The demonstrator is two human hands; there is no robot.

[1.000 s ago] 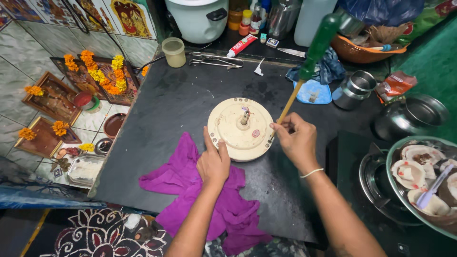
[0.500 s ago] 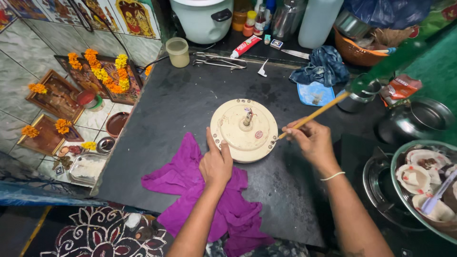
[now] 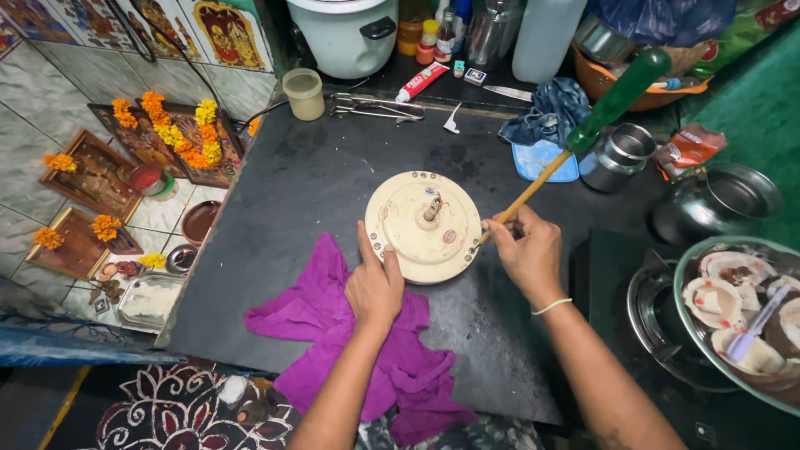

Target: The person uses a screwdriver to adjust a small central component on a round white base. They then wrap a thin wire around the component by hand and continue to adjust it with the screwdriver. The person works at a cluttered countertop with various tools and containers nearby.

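Observation:
A round cream-coloured motor housing with a short shaft and wires at its middle lies on the dark stone counter. My left hand presses on its near left rim, resting partly on a purple cloth. My right hand grips the wooden shaft of a green-handled screwdriver, whose tip meets the housing's right edge. The tool slants up to the right.
Behind are a white cooker, a beige cup, tongs, a tube, a blue cloth and a steel cup. A bowl of coconut halves sits right. Flower-decked frames lie on the floor left.
The screwdriver has tilted further to the right and lower, from near upright to a slant. My right hand shifted slightly right along the housing's edge. My left hand stays put.

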